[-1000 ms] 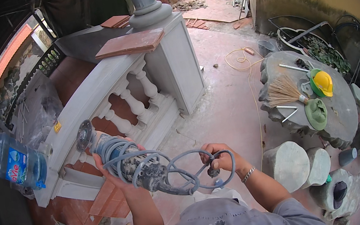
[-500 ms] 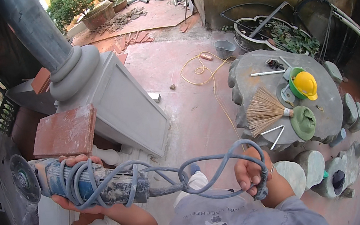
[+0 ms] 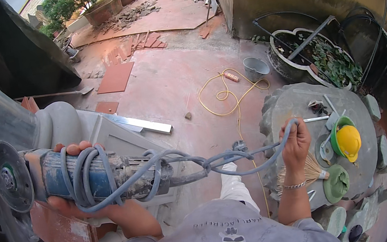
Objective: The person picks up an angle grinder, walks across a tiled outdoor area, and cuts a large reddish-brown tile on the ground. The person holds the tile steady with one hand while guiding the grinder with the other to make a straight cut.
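Note:
My left hand (image 3: pixel 67 204) is wrapped around the body of a dusty blue angle grinder (image 3: pixel 54 176), partly hidden behind it. The grinder lies sideways, its thin cutting disc (image 3: pixel 7 176) at the far left. Several turns of its grey power cord (image 3: pixel 80 182) circle the body. To the right, the cord runs out from the tail through a loose knot of loops. Fingers pinched, my right hand (image 3: pixel 298 141) holds the end of a cord loop up and away from the grinder. A dark piece near the knot is too unclear to name.
A grey pillar base and a red tile (image 3: pixel 67 237) stand close on the left. A metal bar (image 3: pixel 138 124) lies ahead. On the right, a stone table (image 3: pixel 284 101) carries a yellow hard hat (image 3: pixel 349 143) and a straw brush. A yellow cord (image 3: pixel 220 113) and bucket (image 3: pixel 256 67) lie beyond.
My right hand has moved up and to the right, drawing the cord loops longer and narrower. My view has shifted forward past the pillar. The left hand keeps its hold on the angle grinder.

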